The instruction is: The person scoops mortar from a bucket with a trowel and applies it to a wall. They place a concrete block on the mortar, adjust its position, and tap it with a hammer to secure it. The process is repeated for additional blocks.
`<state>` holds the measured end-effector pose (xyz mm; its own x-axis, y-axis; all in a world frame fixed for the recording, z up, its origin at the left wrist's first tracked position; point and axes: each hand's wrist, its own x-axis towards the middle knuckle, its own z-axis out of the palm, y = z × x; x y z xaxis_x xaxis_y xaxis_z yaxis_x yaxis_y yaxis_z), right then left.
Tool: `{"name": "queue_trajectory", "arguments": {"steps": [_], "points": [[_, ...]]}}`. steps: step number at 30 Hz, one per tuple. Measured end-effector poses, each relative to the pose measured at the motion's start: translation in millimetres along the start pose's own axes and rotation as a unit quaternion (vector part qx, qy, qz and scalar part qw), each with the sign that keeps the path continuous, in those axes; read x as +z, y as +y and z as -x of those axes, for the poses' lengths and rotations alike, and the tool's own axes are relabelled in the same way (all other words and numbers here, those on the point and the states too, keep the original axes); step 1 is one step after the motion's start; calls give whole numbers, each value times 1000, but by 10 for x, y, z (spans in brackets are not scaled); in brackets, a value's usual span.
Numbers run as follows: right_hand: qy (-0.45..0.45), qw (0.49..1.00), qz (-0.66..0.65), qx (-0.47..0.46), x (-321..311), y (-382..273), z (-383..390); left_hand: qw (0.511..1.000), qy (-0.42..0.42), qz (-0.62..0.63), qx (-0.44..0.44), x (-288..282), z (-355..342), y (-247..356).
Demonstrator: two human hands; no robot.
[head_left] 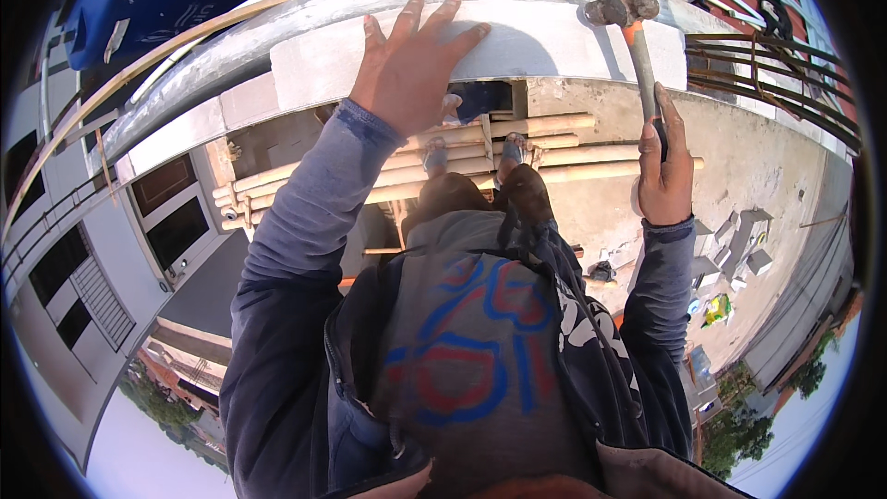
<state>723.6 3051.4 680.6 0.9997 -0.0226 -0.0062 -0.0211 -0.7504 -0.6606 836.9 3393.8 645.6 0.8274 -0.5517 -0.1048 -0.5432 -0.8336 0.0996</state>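
My left hand (407, 69) rests with fingers spread on a white block (323, 60) along the top of the wall. Its fingertips reach over the block's upper face. In my right hand (667, 166) is a hammer (639, 60), its handle gripped near the lower end. The hammer's two-ended head lies over the far right part of the white block row, close to the surface; I cannot tell whether it touches. A shadow falls on the block between my hands.
Bamboo poles (564, 155) form the scaffold under my feet, high above the ground. Rusty rebar (776, 69) juts out right of the blocks. A grey pipe (194, 88) and a blue tank (166, 0) lie beyond the wall. Grey blocks (744, 231) are heaped below.
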Motion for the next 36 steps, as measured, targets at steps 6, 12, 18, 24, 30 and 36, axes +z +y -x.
{"name": "queue_trajectory", "arguments": {"steps": [6, 12, 18, 24, 30, 36], "points": [[120, 981, -153, 7, -318, -198, -4, 1000, 14, -7, -18, 152, -20, 23], [-50, 989, 137, -37, -203, 451, -63, 998, 29, -44, -18, 165, -45, 70], [36, 997, 37, -62, -555, 173, -92, 999, 29, -31, -22, 180, -19, 83], [67, 981, 98, -155, -302, 571, -100, 997, 43, -50, -32, 260, -29, 107], [-4, 994, 87, -70, -362, 424, -174, 996, 41, -66, -40, 313, -35, 108], [-15, 997, 80, -16, -246, 425, -106, 995, 44, -78, -34, 313, -55, 99]]}}
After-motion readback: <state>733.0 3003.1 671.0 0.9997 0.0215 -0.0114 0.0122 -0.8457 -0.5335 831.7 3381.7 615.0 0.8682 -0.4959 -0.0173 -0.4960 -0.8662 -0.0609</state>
